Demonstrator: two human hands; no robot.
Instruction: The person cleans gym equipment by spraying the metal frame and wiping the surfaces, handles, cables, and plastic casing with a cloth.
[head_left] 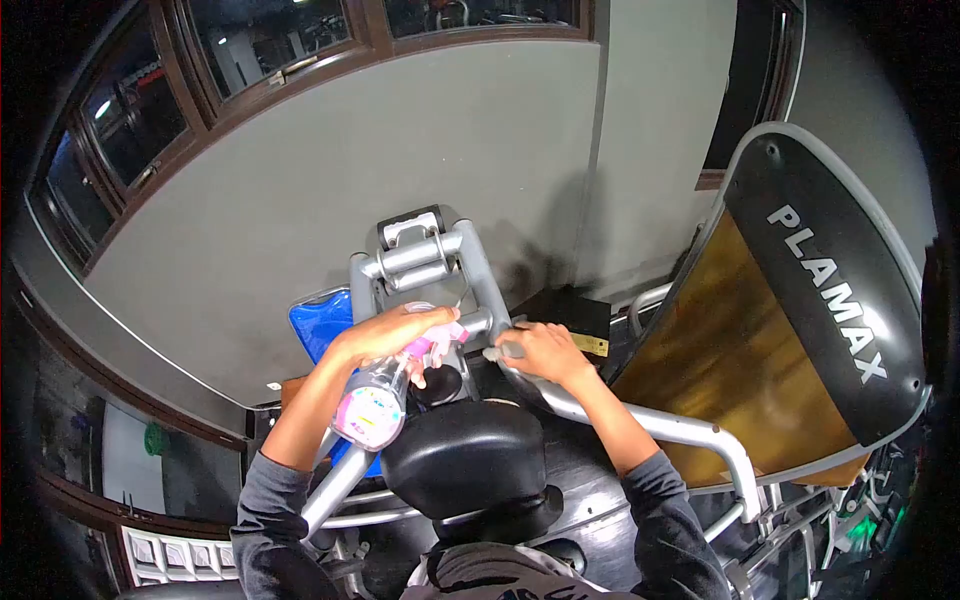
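My left hand [398, 334] is wrapped around the neck and pink trigger of a clear spray bottle [370, 412], which tilts with its labelled base toward me. Its nozzle points at the silver frame of an exercise machine [485, 285]. To the right, my right hand [547, 352] is closed on a greyish cloth [503, 351], pressed against the machine's silver tube. Only a small end of the cloth shows past my fingers. Just below my hands is the machine's black padded seat [465, 455].
A large panel marked PLAMAX [790, 300] stands at the right. Behind the machine rises a grey wall [400, 140] with brown-framed windows [270, 50]. A blue chair [322, 325] is at the left, and a silver handlebar [690, 430] curves out at lower right.
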